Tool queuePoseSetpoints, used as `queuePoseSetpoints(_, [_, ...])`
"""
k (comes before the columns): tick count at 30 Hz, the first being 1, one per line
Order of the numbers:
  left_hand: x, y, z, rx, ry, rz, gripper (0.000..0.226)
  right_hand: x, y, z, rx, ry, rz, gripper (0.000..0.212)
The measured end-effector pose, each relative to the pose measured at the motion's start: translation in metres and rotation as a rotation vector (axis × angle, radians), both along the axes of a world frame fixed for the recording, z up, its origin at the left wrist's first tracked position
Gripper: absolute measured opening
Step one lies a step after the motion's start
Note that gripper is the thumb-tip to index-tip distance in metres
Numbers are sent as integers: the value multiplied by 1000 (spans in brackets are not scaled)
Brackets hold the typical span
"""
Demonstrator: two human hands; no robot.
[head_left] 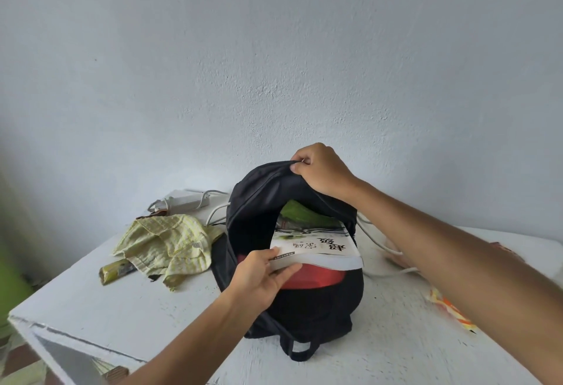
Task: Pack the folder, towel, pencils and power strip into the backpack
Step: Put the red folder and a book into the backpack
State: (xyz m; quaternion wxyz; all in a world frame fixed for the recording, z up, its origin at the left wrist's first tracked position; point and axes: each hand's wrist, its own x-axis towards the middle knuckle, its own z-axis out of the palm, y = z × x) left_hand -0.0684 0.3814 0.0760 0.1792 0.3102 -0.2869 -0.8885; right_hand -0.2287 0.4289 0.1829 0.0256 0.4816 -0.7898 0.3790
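A black backpack [304,305] stands on the white table [146,317], its mouth open toward me. My right hand [323,171] pinches the top flap and holds it up. My left hand [262,275] grips the near corner of a white book with black characters [316,250], which sticks halfway out of the opening. Under the book lies a red folder [316,278]; something green [301,214] shows deeper inside. A yellow checked towel [164,244] lies crumpled left of the bag, over a pack of pencils [115,270]. The white power strip [185,200] rests behind it, its cable running behind the bag.
The white cable [387,250] reappears right of the backpack, under my right forearm. An orange and white wrapper [451,311] lies at the table's right side. A plain wall stands close behind the table. The table's left edge [27,320] drops off near me.
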Motion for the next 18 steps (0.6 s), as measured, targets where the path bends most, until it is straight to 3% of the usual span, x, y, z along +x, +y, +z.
queuePoseSetpoints(9, [-16, -8, -2, 13, 31, -54, 36, 4, 0, -3, 5, -2, -8, 16])
queuePoseSetpoints(18, [-32, -17, -12, -32, 98, -22, 35, 13, 13, 0, 76, 36, 49, 15])
